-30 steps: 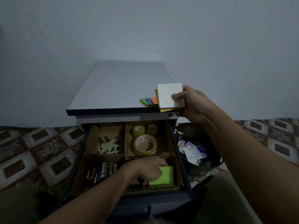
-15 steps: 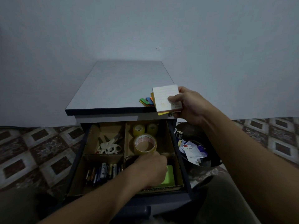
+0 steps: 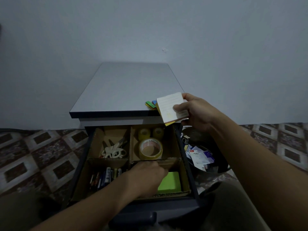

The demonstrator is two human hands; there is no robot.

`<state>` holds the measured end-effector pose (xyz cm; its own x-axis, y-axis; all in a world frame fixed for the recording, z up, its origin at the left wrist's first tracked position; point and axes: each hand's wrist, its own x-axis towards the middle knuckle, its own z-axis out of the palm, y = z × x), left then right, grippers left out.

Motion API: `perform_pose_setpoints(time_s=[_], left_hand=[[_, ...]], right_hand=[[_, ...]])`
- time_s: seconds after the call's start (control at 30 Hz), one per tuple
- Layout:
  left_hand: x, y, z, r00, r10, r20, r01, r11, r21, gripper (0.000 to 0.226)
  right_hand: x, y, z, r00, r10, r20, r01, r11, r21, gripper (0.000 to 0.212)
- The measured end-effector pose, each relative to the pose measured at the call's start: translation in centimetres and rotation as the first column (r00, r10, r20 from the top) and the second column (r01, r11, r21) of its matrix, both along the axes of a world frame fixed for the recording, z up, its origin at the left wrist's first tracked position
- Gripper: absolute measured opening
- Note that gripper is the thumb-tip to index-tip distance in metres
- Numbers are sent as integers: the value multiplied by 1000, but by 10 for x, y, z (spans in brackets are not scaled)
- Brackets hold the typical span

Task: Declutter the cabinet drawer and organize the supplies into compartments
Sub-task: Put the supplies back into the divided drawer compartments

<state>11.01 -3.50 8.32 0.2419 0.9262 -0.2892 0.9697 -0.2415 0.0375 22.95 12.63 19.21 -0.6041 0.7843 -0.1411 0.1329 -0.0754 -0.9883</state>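
The cabinet drawer (image 3: 166, 207) stands pulled out, split by cardboard dividers into four compartments. A green sticky-note pad (image 3: 170, 181) lies in the front right one. My left hand (image 3: 146, 177) reaches into that compartment just left of the pad, fingers curled down by the cross divider and hidden. My right hand (image 3: 196, 112) grips a stack of note pads (image 3: 168, 107), white on top with yellow and orange beneath, at the front right corner of the cabinet top (image 3: 130, 90). Small coloured flags (image 3: 150, 104) lie on the top beside the stack.
White scissors (image 3: 113, 151) sit in the back left compartment. A large tape roll (image 3: 150, 150) and two small rolls (image 3: 144, 133) fill the back right one. Batteries and pens (image 3: 106, 176) lie front left. A dark bin (image 3: 216, 165) with paper scraps stands on the floor at the right.
My left hand has slid off the green pad toward the back left of the compartment, leaving the pad lying uncovered. My right hand has tilted the note pad stack and lowered it slightly.
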Motion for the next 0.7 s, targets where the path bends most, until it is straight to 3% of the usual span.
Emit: perform_pose_setpoints(time_s=[0.17, 0.3, 0.53, 0.63, 0.7], left_hand=[[-8, -4, 3, 993, -30, 113, 12, 987, 159, 33], [-25, -5, 11, 956, 16, 291, -115, 939, 325, 22], [-87, -2, 5, 902, 251, 353, -357, 892, 277, 12], [-98, -6, -6, 909, 275, 314, -380, 857, 349, 24], [-103, -8, -12, 876, 307, 371, -433, 838, 330, 30]], right_hand=[[0, 0, -2, 1000, 16, 14, -16, 1000, 14, 30], [3, 2, -7, 999, 48, 26, -48, 999, 14, 32], [7, 1, -25, 945, 290, 149, -297, 955, 25, 36], [10, -9, -31, 887, 370, 276, -402, 913, 69, 33], [10, -17, -33, 824, 420, 381, -487, 868, 95, 30]])
